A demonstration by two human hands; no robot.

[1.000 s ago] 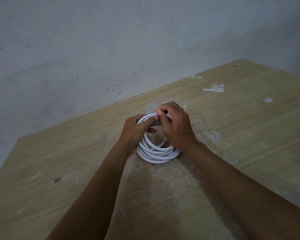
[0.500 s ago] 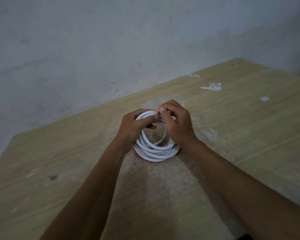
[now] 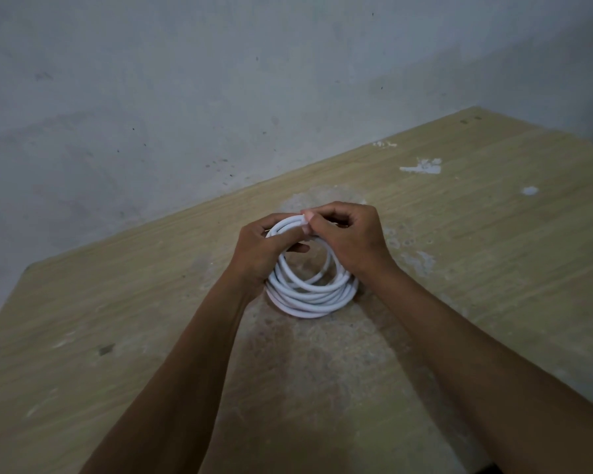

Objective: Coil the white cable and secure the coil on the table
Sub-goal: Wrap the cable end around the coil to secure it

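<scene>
The step in hand seemed to be the fastening of the coil, and to do it well the person would need to keep the stacked loops pressed together with one hand while the other led the free end around the bundle, pulling it snug without letting the upper loops spring open. The left hand (image 3: 259, 249) was curled around the far left side of the round coil of smooth white plastic cable (image 3: 310, 292), with its thumb lying across the top loops. The right hand (image 3: 351, 239) was closed in a pinch on the cable at the top of the coil, just beside the left thumb; whether it held the cable's end or only a loop could not be told, because the fingers hid that part. The coil stood on the light wooden table (image 3: 476, 234), on a worn pale patch near the middle of the surface, close to the grey wall (image 3: 185, 97). It had several loops lying one upon another, mostly even, though one inner loop crossed slantwise and sat looser than the rest.
</scene>
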